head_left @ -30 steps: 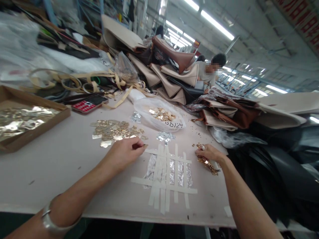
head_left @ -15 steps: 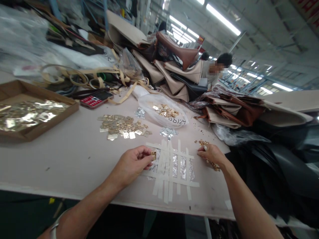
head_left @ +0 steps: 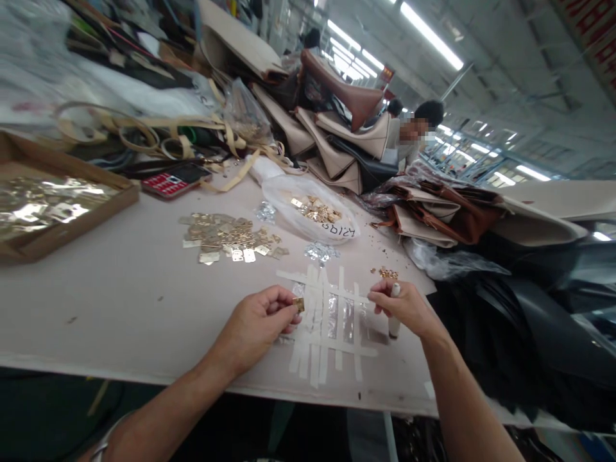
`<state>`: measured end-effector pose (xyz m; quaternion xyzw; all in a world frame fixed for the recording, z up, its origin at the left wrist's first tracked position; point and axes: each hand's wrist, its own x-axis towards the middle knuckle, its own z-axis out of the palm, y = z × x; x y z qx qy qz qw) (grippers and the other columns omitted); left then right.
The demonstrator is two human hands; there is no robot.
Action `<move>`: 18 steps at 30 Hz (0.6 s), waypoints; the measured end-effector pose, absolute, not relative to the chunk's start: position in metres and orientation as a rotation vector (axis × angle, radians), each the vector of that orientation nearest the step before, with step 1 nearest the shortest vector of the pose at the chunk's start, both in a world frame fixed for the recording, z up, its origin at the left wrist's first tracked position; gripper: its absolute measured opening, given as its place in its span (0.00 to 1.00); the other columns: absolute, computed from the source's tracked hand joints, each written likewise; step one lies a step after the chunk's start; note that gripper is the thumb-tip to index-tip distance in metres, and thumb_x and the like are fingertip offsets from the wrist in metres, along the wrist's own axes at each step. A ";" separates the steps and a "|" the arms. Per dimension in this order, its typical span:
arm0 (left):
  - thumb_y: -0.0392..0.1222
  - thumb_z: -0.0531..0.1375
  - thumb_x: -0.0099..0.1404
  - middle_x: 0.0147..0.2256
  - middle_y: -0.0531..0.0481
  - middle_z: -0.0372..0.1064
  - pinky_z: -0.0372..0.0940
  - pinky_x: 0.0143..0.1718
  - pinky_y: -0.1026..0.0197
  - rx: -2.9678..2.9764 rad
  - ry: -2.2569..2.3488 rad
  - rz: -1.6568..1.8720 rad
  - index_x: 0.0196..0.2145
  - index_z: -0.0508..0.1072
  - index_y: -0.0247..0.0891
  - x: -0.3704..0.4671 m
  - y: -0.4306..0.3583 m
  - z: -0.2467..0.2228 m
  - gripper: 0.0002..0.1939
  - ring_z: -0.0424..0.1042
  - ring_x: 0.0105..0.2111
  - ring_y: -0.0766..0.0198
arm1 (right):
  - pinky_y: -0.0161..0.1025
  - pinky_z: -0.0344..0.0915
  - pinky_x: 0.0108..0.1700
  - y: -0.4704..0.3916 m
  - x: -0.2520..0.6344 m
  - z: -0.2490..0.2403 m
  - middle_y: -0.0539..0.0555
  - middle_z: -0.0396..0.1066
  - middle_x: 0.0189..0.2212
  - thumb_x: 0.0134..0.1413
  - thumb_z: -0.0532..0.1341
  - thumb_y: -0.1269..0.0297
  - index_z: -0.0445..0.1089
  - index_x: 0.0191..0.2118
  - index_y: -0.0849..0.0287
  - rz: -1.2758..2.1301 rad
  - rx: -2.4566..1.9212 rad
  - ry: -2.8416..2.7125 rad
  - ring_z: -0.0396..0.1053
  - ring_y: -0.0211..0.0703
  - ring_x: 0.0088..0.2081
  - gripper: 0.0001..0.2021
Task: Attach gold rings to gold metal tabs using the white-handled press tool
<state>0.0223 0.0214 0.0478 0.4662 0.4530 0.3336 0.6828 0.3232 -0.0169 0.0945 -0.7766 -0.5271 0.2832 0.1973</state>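
Observation:
Between the thumb and fingers of my left hand (head_left: 262, 314) is a small square gold metal plate (head_left: 299, 304), held at the left side of a patch of crossed pale tape strips (head_left: 315, 350). My right hand (head_left: 404, 305), at the right side of the patch, has its fingers closed around a pale pen-like tool (head_left: 394, 327). Thumb and forefinger there are pinched together; whether a tiny piece sits between them I cannot make out. Just beyond that hand lie small gold fittings (head_left: 386, 273). Shiny clear film shows between the tape strips.
Gold plates (head_left: 226, 236) lie heaped left of centre, beside silver pieces (head_left: 321, 252) and an open plastic bag (head_left: 344, 231) of gold parts. A cardboard box (head_left: 72, 237) stands left, near a red phone-like object (head_left: 171, 181). Leather bag pieces (head_left: 332, 167) are stacked behind; a person (head_left: 409, 138) is beyond.
My right hand has moved left from the small gold fittings to the tape patch's edge, and the pen-like tool now shows clearly. My left hand still holds the gold plate, now tilted.

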 end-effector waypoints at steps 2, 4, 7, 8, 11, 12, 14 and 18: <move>0.54 0.70 0.48 0.28 0.49 0.76 0.72 0.31 0.62 1.027 1.008 0.742 0.30 0.74 0.38 0.025 0.018 0.048 0.19 0.78 0.31 0.59 | 0.33 0.61 0.26 -0.025 0.296 0.098 0.48 0.71 0.19 0.51 0.67 0.52 0.74 0.34 0.61 0.935 -1.991 -1.406 0.64 0.35 0.21 0.15; 0.54 0.70 0.48 0.28 0.49 0.76 0.72 0.31 0.62 1.009 1.001 0.739 0.31 0.74 0.38 0.027 0.014 0.048 0.19 0.79 0.32 0.58 | 0.33 0.59 0.25 -0.032 0.270 0.101 0.47 0.68 0.18 0.50 0.68 0.52 0.74 0.33 0.61 1.040 -1.850 -1.356 0.63 0.34 0.21 0.15; 0.52 0.70 0.49 0.27 0.49 0.77 0.73 0.32 0.62 0.985 0.997 0.735 0.32 0.75 0.38 0.029 0.010 0.048 0.18 0.80 0.32 0.58 | 0.32 0.57 0.23 -0.040 0.237 0.105 0.47 0.70 0.18 0.51 0.68 0.55 0.74 0.30 0.60 1.095 -1.777 -1.371 0.62 0.33 0.20 0.12; 0.52 0.69 0.49 0.27 0.49 0.77 0.73 0.32 0.62 0.979 0.997 0.735 0.33 0.75 0.38 0.030 0.009 0.049 0.18 0.80 0.32 0.57 | 0.32 0.57 0.23 -0.042 0.229 0.106 0.47 0.71 0.19 0.51 0.69 0.56 0.74 0.31 0.60 1.092 -1.761 -1.370 0.63 0.33 0.19 0.12; 0.51 0.69 0.50 0.26 0.50 0.77 0.72 0.32 0.62 0.968 0.998 0.739 0.35 0.75 0.39 0.031 0.006 0.050 0.17 0.80 0.32 0.58 | 0.32 0.62 0.25 -0.046 0.211 0.106 0.46 0.73 0.21 0.51 0.70 0.57 0.74 0.35 0.58 1.033 -1.705 -1.385 0.67 0.35 0.21 0.11; 0.51 0.68 0.51 0.26 0.50 0.77 0.72 0.32 0.62 0.964 0.998 0.740 0.35 0.76 0.39 0.031 0.005 0.051 0.17 0.79 0.32 0.58 | 0.32 0.63 0.26 -0.046 0.206 0.105 0.46 0.73 0.21 0.52 0.69 0.57 0.74 0.34 0.57 1.001 -1.700 -1.405 0.68 0.35 0.22 0.10; 0.50 0.68 0.51 0.26 0.51 0.77 0.72 0.32 0.62 0.958 0.995 0.739 0.36 0.76 0.39 0.032 0.003 0.051 0.17 0.79 0.32 0.58 | 0.32 0.64 0.26 -0.046 0.200 0.101 0.47 0.72 0.19 0.54 0.68 0.57 0.74 0.29 0.58 0.950 -1.723 -1.419 0.68 0.34 0.21 0.10; 0.50 0.67 0.52 0.27 0.51 0.77 0.72 0.33 0.62 0.949 0.974 0.724 0.35 0.76 0.39 0.034 -0.002 0.052 0.15 0.79 0.32 0.59 | 0.31 0.58 0.20 -0.044 0.195 0.093 0.47 0.68 0.15 0.53 0.68 0.54 0.73 0.24 0.59 0.987 -1.753 -1.270 0.63 0.33 0.17 0.15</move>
